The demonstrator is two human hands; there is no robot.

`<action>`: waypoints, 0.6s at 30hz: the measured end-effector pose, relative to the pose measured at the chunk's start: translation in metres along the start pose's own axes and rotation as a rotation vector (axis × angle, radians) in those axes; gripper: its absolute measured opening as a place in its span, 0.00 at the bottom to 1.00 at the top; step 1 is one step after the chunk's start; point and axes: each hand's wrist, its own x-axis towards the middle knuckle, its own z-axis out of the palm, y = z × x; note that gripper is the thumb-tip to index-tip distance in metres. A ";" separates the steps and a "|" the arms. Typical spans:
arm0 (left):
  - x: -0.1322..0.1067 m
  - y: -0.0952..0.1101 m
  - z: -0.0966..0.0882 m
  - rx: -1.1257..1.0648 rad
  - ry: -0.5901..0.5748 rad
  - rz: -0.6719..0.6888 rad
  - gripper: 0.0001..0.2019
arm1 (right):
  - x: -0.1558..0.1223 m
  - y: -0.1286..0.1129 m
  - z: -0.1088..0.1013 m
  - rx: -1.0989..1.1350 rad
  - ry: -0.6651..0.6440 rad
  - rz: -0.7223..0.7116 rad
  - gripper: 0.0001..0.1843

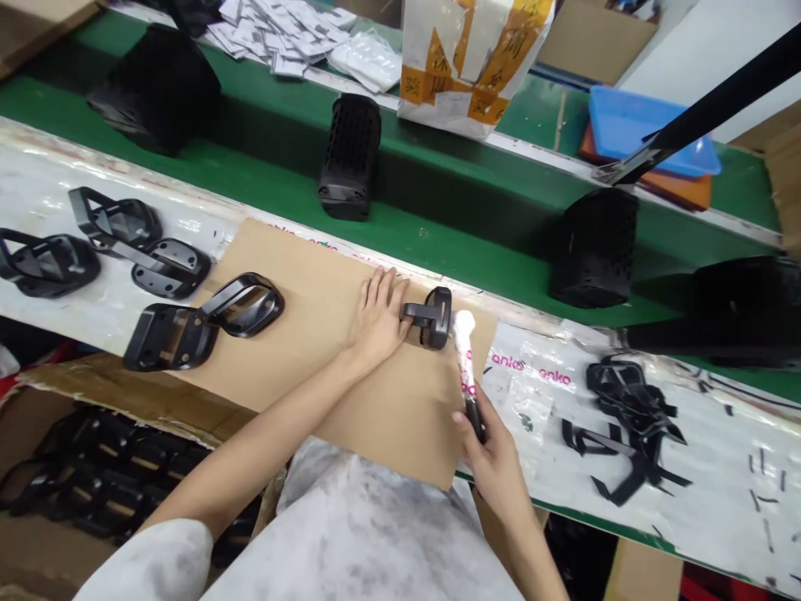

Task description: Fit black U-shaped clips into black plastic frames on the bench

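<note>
My left hand (377,321) presses on the cardboard sheet (300,351), with its thumb and forefinger around the loop end of a black plastic bracket (438,317). The bracket stands on its side, its rounded plate facing right. In my right hand (491,442) is a hammer (464,359) with a black handle; white tape with pink lettering wraps its shaft and head. The hammer's pale head is just right of the bracket, seemingly apart from it. Two more black brackets (246,305) (168,336) lie at the sheet's left end.
Several black brackets (172,267) lie on the bench further left. Black strap-like scraps (632,426) are piled at right. Black perforated housings (350,154) stand on the green conveyor (425,238). Below left, a cardboard box (37,542) holds many black parts. A taped package (447,108) stands behind.
</note>
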 end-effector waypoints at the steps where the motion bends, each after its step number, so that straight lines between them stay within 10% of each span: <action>1: 0.000 0.001 0.000 -0.004 0.002 0.001 0.33 | 0.003 0.001 0.003 -0.005 -0.021 0.009 0.37; 9: -0.001 0.006 -0.001 0.001 -0.004 0.004 0.32 | 0.010 -0.008 0.015 0.209 -0.042 0.231 0.45; 18: -0.002 0.007 -0.002 0.009 -0.016 -0.001 0.31 | -0.005 -0.005 0.017 0.141 0.110 0.127 0.42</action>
